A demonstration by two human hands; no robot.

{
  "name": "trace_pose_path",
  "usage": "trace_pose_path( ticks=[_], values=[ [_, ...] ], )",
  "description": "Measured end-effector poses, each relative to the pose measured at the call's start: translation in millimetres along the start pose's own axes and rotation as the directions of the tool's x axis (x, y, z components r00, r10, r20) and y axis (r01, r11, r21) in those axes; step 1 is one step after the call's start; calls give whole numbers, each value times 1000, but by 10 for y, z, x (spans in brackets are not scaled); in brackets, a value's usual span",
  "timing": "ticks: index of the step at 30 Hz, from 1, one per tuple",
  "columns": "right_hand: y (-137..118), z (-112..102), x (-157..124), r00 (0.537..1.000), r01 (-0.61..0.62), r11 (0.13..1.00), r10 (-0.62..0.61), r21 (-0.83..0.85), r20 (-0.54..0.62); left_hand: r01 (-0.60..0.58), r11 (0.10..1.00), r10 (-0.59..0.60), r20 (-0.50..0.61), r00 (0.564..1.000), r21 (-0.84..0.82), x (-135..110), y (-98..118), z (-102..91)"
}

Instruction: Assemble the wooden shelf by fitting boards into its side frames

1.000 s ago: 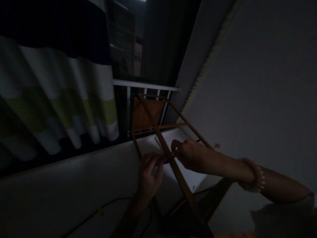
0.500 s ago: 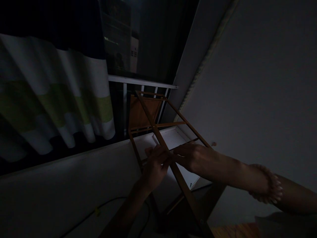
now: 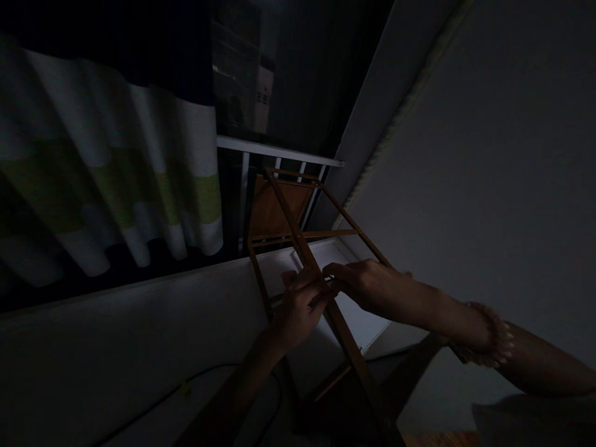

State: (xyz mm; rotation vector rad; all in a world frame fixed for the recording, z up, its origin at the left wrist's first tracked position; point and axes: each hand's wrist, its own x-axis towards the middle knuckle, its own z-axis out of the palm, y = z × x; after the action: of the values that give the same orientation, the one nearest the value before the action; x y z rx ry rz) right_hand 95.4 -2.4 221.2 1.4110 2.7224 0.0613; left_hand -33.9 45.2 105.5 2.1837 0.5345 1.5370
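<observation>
A brown wooden frame [image 3: 347, 338] of narrow bars stands tilted in front of me in dim light. My left hand [image 3: 300, 307] is closed at its nearer long bar, thumb and fingers against the wood. Just across that bar, my right hand [image 3: 363, 282] is closed in a pinch, its fingertips beside the left ones. What the right fingertips hold, if anything, is too small and dark to make out. A beaded bracelet [image 3: 498, 335] circles my right wrist. Behind the hands, a white panel or tray [image 3: 358, 316] shows between the bars.
A striped curtain [image 3: 162, 167] hangs at the left beside a dark window with a white railing [image 3: 279, 149]. An orange-brown board [image 3: 279, 208] sits at the frame's far end. A pale wall [image 3: 488, 155] rises on the right. A black cable [image 3: 153, 406] runs along the lower left.
The view has shifted slightly, so the scene sits a little further right. Both hands stay at the same bar; the right fingers have moved a little at the bar's edge.
</observation>
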Motion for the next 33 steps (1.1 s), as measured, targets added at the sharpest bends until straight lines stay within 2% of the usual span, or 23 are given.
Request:
trace_pose_path(
  ticks=[4,8,10,14,18,23,26,29,31,33],
  values=[
    [32,-47,-35,999,31,999,-30,-28,20,-16,1000,16,31,999,14,-6,-16,4],
    [72,-50,-47,999,42,981,-38,-190,25,-4,1000,2,62,998,27,-33,-37,4],
    [71,-37,-45,1000,24,970,-21,-242,15,6,1000,-7,33,999,14,-36,-31,3],
    [12,-6,-53,999,-32,977,37,-211,19,5,1000,-5,-29,1000,-29,-16,14,1],
    [-45,14,-86,995,-88,985,95,-151,39,7,1000,-7,27,1000,-3,11,53,-15],
    [-66,-51,-148,998,53,998,-52,-16,17,-19,1000,18,73,997,13,26,72,-32],
    [-74,-90,-151,992,123,991,-122,-56,25,-27,998,22,83,996,52,27,72,-16],
    [-58,-74,-117,988,153,980,-152,-127,24,-33,999,32,48,998,28,-13,12,-31],
    [-28,-39,-91,988,153,974,-153,-167,12,6,1000,-6,1,1000,-7,-103,-94,-77],
    [7,0,-76,989,147,971,-149,-186,3,105,994,-105,-35,994,-3,-281,-260,-123]
  ],
)
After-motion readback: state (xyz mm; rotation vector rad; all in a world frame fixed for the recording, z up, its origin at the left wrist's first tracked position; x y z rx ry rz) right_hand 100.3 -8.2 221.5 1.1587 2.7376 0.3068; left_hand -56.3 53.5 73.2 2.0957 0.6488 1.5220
